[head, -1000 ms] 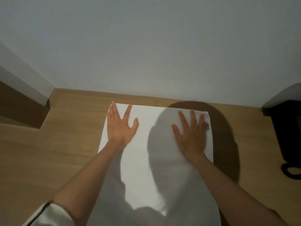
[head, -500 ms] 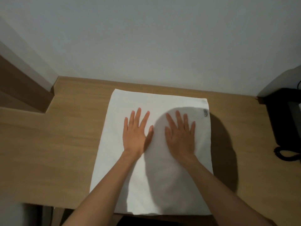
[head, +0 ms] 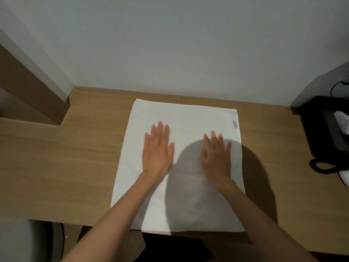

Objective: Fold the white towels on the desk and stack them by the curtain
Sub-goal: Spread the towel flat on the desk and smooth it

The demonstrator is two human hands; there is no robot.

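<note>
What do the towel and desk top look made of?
Towel: soft white cloth, probably cotton, matte; it lies limp and flat, with a sewn label at one edge. Desk: light brown wood or wood-look laminate, low sheen; straight grain lines show, which one is unclear.

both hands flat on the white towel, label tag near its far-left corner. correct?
Not quite. The head view shows the label tag near the white towel's far-right corner, not the far-left. The left hand and right hand do lie flat on it.
</note>
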